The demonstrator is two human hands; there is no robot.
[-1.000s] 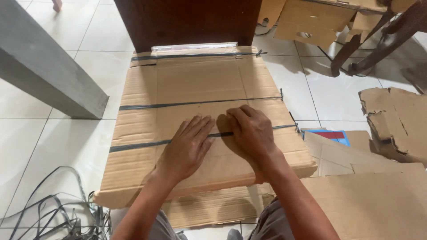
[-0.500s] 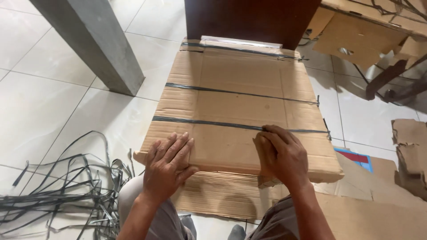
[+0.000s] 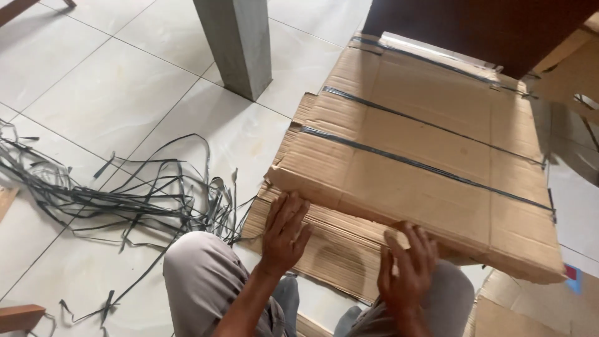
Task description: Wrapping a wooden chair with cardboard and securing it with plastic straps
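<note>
Both hands sit at the near edge of the strapped cardboard bundle (image 3: pixel 430 162) — the left hand (image 3: pixel 284 234) flat, fingers spread on the loose sheet (image 3: pixel 331 249) beneath it, the right hand (image 3: pixel 405 268) curled under the bundle's edge, gripping it. Left of the bundle, dark plastic straps (image 3: pixel 125 193) tangle across the tiled floor (image 3: pixel 112 93) — beyond them stands a grey table leg (image 3: pixel 240 43).

Strap tangle (image 3: pixel 118 193) left; bare tile floor (image 3: pixel 106 93) beyond

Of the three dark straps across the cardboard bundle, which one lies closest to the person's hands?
The nearest strap, running from the bundle's left edge to its right corner. The middle strap and the far strap by the dark wooden panel lie farther up the cardboard bundle.
</note>
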